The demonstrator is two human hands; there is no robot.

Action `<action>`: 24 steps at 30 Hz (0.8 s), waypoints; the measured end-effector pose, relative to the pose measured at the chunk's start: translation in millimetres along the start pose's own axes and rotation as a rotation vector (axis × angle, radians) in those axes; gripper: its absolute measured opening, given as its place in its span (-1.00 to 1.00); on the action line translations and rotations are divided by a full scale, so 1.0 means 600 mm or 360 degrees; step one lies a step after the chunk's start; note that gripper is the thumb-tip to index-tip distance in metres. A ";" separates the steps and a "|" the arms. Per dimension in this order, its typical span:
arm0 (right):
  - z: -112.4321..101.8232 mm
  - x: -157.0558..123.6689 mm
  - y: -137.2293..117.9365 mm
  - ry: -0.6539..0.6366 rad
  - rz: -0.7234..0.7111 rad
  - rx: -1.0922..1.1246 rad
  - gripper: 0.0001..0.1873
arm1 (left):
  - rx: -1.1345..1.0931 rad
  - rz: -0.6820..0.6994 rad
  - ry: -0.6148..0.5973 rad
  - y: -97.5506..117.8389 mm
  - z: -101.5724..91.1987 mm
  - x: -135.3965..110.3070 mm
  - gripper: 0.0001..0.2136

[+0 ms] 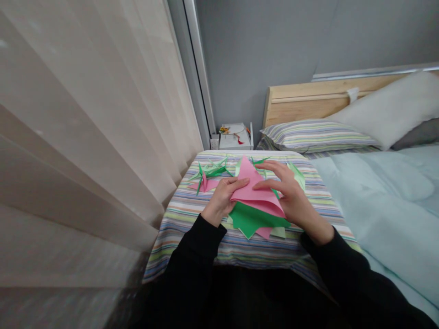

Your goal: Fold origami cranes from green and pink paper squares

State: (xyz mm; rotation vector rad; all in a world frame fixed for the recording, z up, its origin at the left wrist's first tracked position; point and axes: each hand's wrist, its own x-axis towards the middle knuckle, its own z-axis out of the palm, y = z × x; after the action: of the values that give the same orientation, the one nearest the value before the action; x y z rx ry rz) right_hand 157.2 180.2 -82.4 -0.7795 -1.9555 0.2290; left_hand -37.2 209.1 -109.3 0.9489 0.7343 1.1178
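A pink sheet of paper (pixel 252 183), folded into a triangle, lies on a striped pillow (pixel 192 212) in front of me. My left hand (pixel 222 198) pinches its left edge, fingers closed on the paper. My right hand (pixel 291 196) rests on top of the pink paper with fingers stretched out flat, pressing it down. Under the pink paper lies a stack of sheets, with a dark green sheet (pixel 252 221) showing most. Folded green paper cranes (pixel 212 171) and a pink crane (pixel 205 184) lie at the pillow's far edge.
A beige curtain (pixel 85 137) hangs close on the left. A pale blue quilt (pixel 387 196) covers the bed on the right. Striped (pixel 315 135) and grey pillows (pixel 387 109) lean on a wooden headboard (pixel 308 103). A small white box (pixel 235 135) stands behind the pillow.
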 end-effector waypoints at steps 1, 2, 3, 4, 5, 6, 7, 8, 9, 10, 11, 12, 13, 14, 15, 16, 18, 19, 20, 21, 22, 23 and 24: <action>0.006 0.004 -0.003 0.0032 0.0010 0.0032 -0.91 | -0.0015 0.0018 0.0027 -0.002 -0.001 0.002 -0.69; 0.009 0.008 -0.006 0.0116 0.0087 0.0074 -0.89 | -0.0038 0.0064 0.0083 -0.004 -0.003 0.005 -0.67; 0.010 0.011 -0.007 0.0232 0.0221 0.0145 -0.89 | -0.0070 0.0143 0.0166 -0.006 -0.005 0.008 -0.64; 0.009 0.014 -0.008 0.0360 0.0393 0.0253 -0.87 | -0.0107 0.0250 0.0253 -0.007 -0.006 0.011 -0.62; 0.008 0.016 -0.008 0.0477 0.0579 0.0402 -0.84 | -0.0146 0.0365 0.0316 -0.007 -0.007 0.013 -0.59; 0.006 0.018 -0.008 0.0555 0.0758 0.0585 -0.80 | -0.0184 0.0467 0.0333 -0.006 -0.007 0.013 -0.57; 0.006 0.019 -0.009 0.0570 0.0919 0.0785 -0.77 | -0.0217 0.0541 0.0300 -0.005 -0.006 0.013 -0.55; 0.006 0.018 -0.009 0.0536 0.1053 0.0977 -0.73 | -0.0243 0.0578 0.0228 -0.004 -0.005 0.011 -0.53; 0.008 0.017 -0.009 0.0488 0.1166 0.1129 -0.71 | -0.0259 0.0583 0.0136 -0.002 -0.002 0.008 -0.50; 0.012 0.014 -0.008 0.0456 0.1261 0.1226 -0.69 | -0.0259 0.0569 0.0049 -0.001 0.000 0.004 -0.48; 0.018 0.010 -0.007 0.0444 0.1337 0.1278 -0.67 | -0.0240 0.0546 -0.0018 0.000 0.002 0.001 -0.46; 0.024 0.006 -0.005 0.0466 0.1384 0.1293 -0.66 | -0.0203 0.0525 -0.0061 0.000 0.004 -0.003 -0.46; 0.030 0.001 -0.003 0.0492 0.1409 0.1283 -0.66 | -0.0152 0.0511 -0.0082 0.000 0.005 -0.005 -0.47; 0.035 -0.004 -0.001 0.0511 0.1418 0.1252 -0.66 | -0.0095 0.0501 -0.0090 -0.001 0.005 -0.006 -0.48; 0.040 -0.008 0.001 0.0523 0.1412 0.1208 -0.67 | -0.0045 0.0497 -0.0088 -0.002 0.005 -0.007 -0.51; 0.043 -0.012 0.003 0.0527 0.1398 0.1159 -0.68 | -0.0008 0.0498 -0.0081 -0.003 0.004 -0.006 -0.54; 0.046 -0.017 0.004 0.0532 0.1360 0.1063 -0.70 | 0.0026 0.0509 -0.0059 -0.005 0.002 -0.004 -0.60; 0.046 -0.017 0.004 0.0537 0.1343 0.1031 -0.71 | 0.0032 0.0513 -0.0053 -0.006 0.001 -0.003 -0.62; 0.046 -0.017 0.002 0.0545 0.1334 0.1011 -0.71 | 0.0034 0.0517 -0.0050 -0.007 0.000 -0.002 -0.63; 0.045 -0.016 0.001 0.0551 0.1334 0.1005 -0.71 | 0.0036 0.0520 -0.0049 -0.007 0.000 -0.001 -0.64; 0.044 -0.016 -0.001 0.0557 0.1340 0.1009 -0.70 | 0.0042 0.0523 -0.0047 -0.007 0.000 0.000 -0.64; 0.044 -0.015 -0.002 0.0564 0.1350 0.1018 -0.70 | 0.0051 0.0526 -0.0043 -0.007 0.000 0.000 -0.64; 0.044 -0.015 -0.002 0.0569 0.1360 0.1030 -0.69 | 0.0064 0.0531 -0.0038 -0.007 0.001 0.000 -0.64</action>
State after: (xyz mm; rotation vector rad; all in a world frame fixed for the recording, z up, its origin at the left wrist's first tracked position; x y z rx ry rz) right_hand 137.3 178.1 -101.4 -1.0682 -1.0112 1.0859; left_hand -35.1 208.1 -113.1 1.1453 0.5934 1.3828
